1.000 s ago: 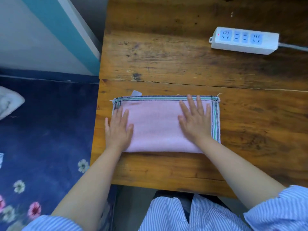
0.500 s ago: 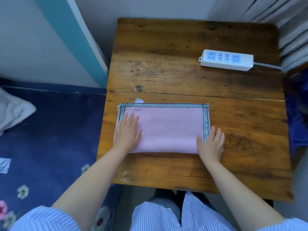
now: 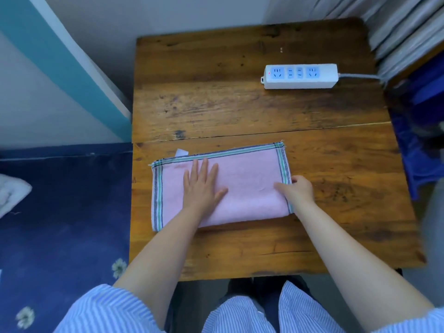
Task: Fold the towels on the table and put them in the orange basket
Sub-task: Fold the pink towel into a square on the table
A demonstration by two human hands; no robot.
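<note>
Left hand (image 3: 201,186) fingers flat on pink towel (image 3: 242,188); right hand (image 3: 299,189) pinches its edge.

A home room is indicated: worn wooden tabletop (image 3: 240,111), floral blue rug (image 3: 60,224), power strip (image 3: 300,76), curtain (image 3: 396,25).

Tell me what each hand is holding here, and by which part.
The right hand has a grip on the pink towel at its striped right edge. The left hand holds nothing; it presses flat on the towel.
</note>
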